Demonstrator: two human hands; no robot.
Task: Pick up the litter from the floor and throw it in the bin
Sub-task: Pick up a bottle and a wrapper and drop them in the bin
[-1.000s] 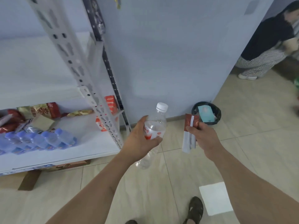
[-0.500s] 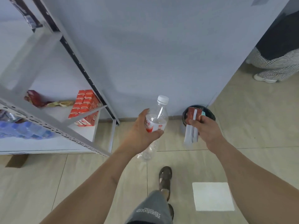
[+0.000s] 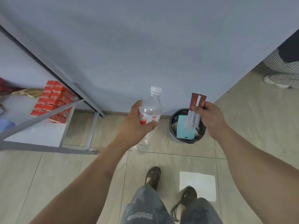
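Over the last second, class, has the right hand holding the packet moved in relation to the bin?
Yes. The right hand with the packet has closed in on the bin; the packet now hangs over its opening instead of short of it.

arms (image 3: pixel 84 180): bare, no sleeves | shorts (image 3: pixel 145 207): grey denim w/ white print | sandals (image 3: pixel 152 176): dark, strappy

red print on bottle label (image 3: pixel 146 118) unreadable, white lettering on shorts (image 3: pixel 140 217) illegible

Pale blue wall (image 3: pixel 145 46), beige tiled floor (image 3: pixel 48 175), grey metal shelving (image 3: pixel 90 126) at left.
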